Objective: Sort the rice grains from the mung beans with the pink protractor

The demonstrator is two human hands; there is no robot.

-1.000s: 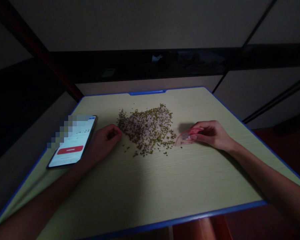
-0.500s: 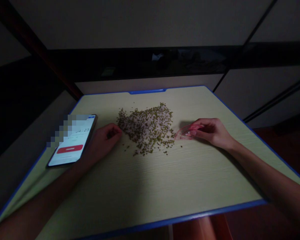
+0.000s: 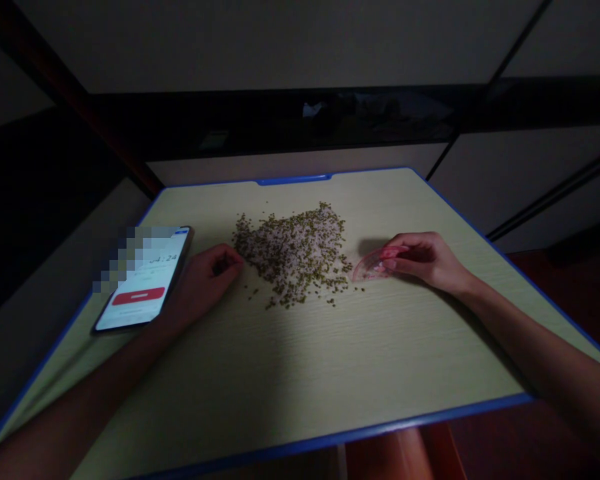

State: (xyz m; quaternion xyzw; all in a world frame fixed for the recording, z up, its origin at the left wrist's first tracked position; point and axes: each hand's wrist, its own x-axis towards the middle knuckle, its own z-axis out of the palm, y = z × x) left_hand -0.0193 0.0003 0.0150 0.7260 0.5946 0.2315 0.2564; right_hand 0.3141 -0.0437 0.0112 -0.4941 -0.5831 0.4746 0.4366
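Note:
A spread pile of small green beans mixed with pale, rice-like grains (image 3: 295,250) lies on the table (image 3: 330,373). At its right side my right hand (image 3: 420,260) pinches a clear, pink-tinted protractor (image 3: 367,267) between thumb and fingers. The protractor's curved edge points at the pile, close to a few stray beans; the fingers cover its right part. My left hand (image 3: 215,270) rests on the table at the pile's left edge, its fingers loosely curled and touching or nearly touching the grains. I see nothing inside that curl.
A phone (image 3: 140,293) with a lit timer screen lies left of my left forearm, partly pixelated. Blue edging (image 3: 330,437) runs round the table, with a blue handle-like strip (image 3: 295,179) at the back. Pale cabinet panels (image 3: 290,47) with a dark glossy band stand behind.
The protractor has tilted slightly, and its tip has shifted up a little from the tabletop spot it covered. My left hand and the pile look unchanged. The phone's timer went from 04:23 to 04:24.

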